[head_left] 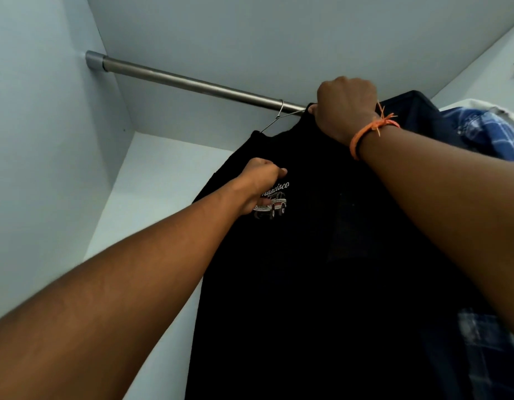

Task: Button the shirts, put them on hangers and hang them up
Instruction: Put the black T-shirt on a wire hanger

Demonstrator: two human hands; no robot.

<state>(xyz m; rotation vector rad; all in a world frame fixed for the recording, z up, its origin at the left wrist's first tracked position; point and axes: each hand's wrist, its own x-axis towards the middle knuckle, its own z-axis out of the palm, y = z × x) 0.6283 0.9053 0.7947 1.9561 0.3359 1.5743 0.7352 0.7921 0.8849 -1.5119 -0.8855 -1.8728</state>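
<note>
- The black shirt with a white script logo and a little red-and-white truck printed on the chest (322,255) fills the middle and lower right of the view, hanging down from around 12 o'clock, right under the closet rod.
- It's on a thin silver wire hanger (278,115), and the hook is looped over the round grey metal closet rod (192,82), which runs from the wall socket at about 10 o'clock toward the centre top.
- Right hand (343,108) is up at roughly 1 o'clock, knuckles toward the camera, fingers curled tight around the shirt's collar/shoulder area just beside the hanger's right arm. Can't really tell if it's got the wire too or only the fabric.
- There's an orange string bracelet (371,131) tied around that wrist, loose ends sticking out.
- Left hand (260,184) sits at about centre, pinching a bit of the black fabric just above the printed logo, partly covering the lettering and the truck.
- Both forearms reach up from the bottom corners.
- Behind the black shirt at 2 to 3 o'clock hangs a dark navy garment (423,111), and touching it further right is a blue and white plaid shirt (486,131), with more plaid showing down at 4 o'clock.
- All around are the pale blue-white closet walls (48,140).
</note>
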